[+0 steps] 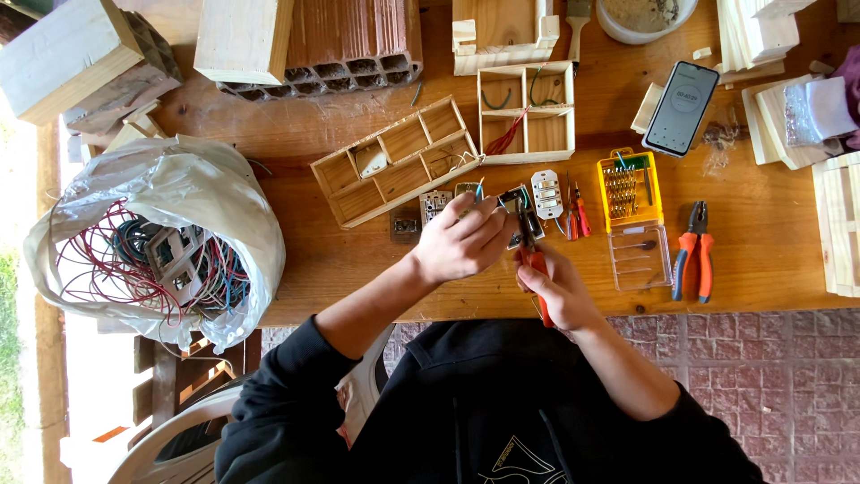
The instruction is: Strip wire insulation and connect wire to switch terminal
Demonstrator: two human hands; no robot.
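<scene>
My left hand [461, 240] grips a small electrical switch part [512, 202] with short wires, held just above the wooden table [358, 269]. Against that part my right hand [557, 289] works a tool with red handles [536, 262], its dark tip pointing up at the piece. Both hands are close together near the table's front edge. What the tool tip touches is hidden by the left fingers.
A plastic bag of tangled wires and switches [157, 237] sits at left. Wooden divided trays [399, 161] [527, 112], a white switch module [546, 194], small screwdrivers [578, 215], a yellow bit case [630, 188], orange-handled pliers [693, 260], a phone [681, 108] and bricks [345, 40] lie around.
</scene>
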